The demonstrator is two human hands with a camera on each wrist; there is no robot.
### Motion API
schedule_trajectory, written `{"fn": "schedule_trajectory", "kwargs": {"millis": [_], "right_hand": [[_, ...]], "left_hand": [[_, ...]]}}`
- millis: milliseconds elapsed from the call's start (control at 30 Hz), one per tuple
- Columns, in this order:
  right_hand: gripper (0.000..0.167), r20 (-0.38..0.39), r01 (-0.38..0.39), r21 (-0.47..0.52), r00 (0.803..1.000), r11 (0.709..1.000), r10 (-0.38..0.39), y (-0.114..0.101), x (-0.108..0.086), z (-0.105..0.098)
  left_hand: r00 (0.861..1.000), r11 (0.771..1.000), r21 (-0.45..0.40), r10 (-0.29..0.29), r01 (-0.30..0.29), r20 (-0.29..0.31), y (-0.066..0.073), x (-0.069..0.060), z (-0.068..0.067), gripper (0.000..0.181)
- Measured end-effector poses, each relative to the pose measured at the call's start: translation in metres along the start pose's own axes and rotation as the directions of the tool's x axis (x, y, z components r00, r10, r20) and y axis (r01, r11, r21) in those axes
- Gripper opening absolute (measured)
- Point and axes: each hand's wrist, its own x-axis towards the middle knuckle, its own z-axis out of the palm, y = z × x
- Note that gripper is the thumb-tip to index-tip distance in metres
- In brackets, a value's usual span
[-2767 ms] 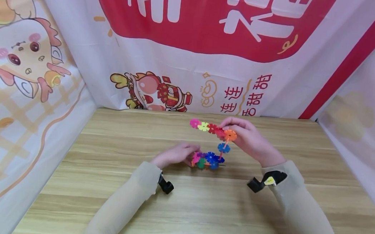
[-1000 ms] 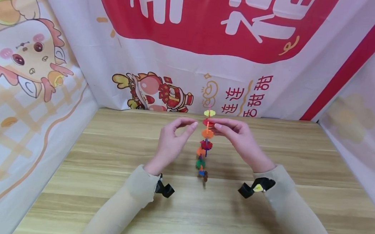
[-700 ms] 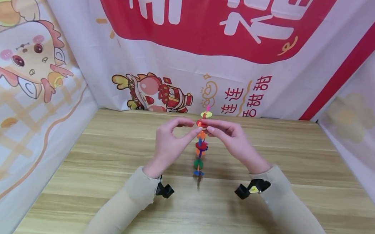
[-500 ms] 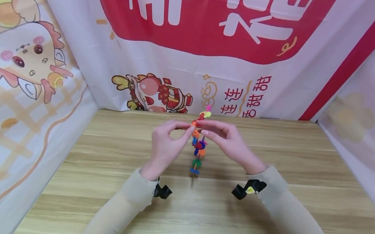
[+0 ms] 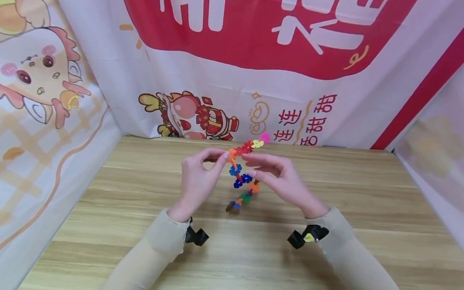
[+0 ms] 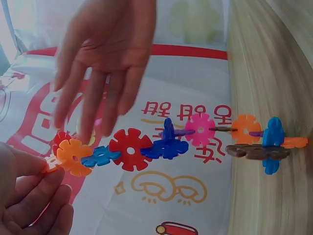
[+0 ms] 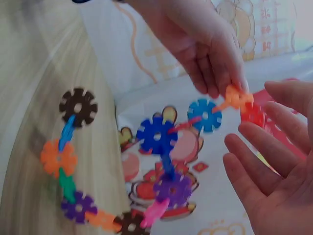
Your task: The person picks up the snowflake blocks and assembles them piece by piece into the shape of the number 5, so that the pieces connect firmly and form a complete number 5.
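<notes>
A chain of interlocking plastic snowflake discs [image 5: 235, 169] in many colours hangs upright in a bent line over the table. My left hand [image 5: 199, 176] pinches an orange disc [image 6: 73, 165] near its upper part between thumb and fingertips. From that grip, red, yellow and pink discs [image 5: 264, 138] slant up to the right. Below it the chain drops through blue discs and curves, its lower end with a brown disc [image 7: 78, 107] at the tabletop. My right hand [image 5: 287, 181] is spread just right of the chain, fingers extended, gripping nothing; the right wrist view shows its fingertips close to a red disc [image 7: 252, 114].
The wood-grain table [image 5: 249, 261] spreads under both arms. A printed white and red cloth [image 5: 220, 73] stands behind it, with cloth walls at the left [image 5: 56, 152] and right [image 5: 445, 176]. Black camera mounts [image 5: 197, 237] sit on both wrists.
Earlier the right hand held the chain; now the left hand pinches it and the right has let go. The chain has shifted left and turned from edge-on, its top swinging right.
</notes>
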Motion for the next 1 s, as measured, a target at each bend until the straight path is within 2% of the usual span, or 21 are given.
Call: {"fn": "schedule_trajectory", "kwargs": {"millis": [100,200,300,433,567,800,1000], "right_hand": [[0.033,-0.027,-0.068,-0.01,0.997,0.998,0.067,0.019,-0.002,-0.01],[0.035,-0.036,-0.159,-0.061,0.987,0.985,0.157,0.043,-0.004,-0.022],[0.039,0.016,-0.238,-0.144,0.97,0.96,0.243,0.068,-0.007,-0.03],[0.041,0.082,-0.306,-0.203,0.941,0.93,0.327,0.088,-0.01,-0.034],[0.033,0.07,-0.332,-0.224,0.932,0.916,0.355,0.094,-0.01,-0.034],[0.017,0.098,-0.327,-0.214,0.93,0.921,0.353,0.093,-0.014,-0.034],[0.013,0.146,-0.321,-0.185,0.926,0.929,0.349,0.089,-0.021,-0.036]], "left_hand": [[1.0,1.0,-0.005,-0.016,0.016,-0.002,-0.001,0.0,-0.001,0.014],[1.0,0.999,-0.014,-0.029,0.029,0.001,-0.001,0.0,-0.002,0.013],[0.999,0.999,-0.024,-0.049,0.049,0.009,-0.001,-0.001,-0.002,0.013],[0.997,0.997,-0.031,-0.067,0.068,0.022,-0.001,0.0,-0.001,0.014],[0.997,0.997,-0.036,-0.074,0.075,0.024,-0.003,0.004,-0.001,0.015],[0.994,0.993,-0.054,-0.101,0.102,0.031,-0.004,0.011,-0.004,0.017],[0.98,0.977,-0.084,-0.191,0.196,0.062,-0.01,0.018,-0.005,0.022]]}}
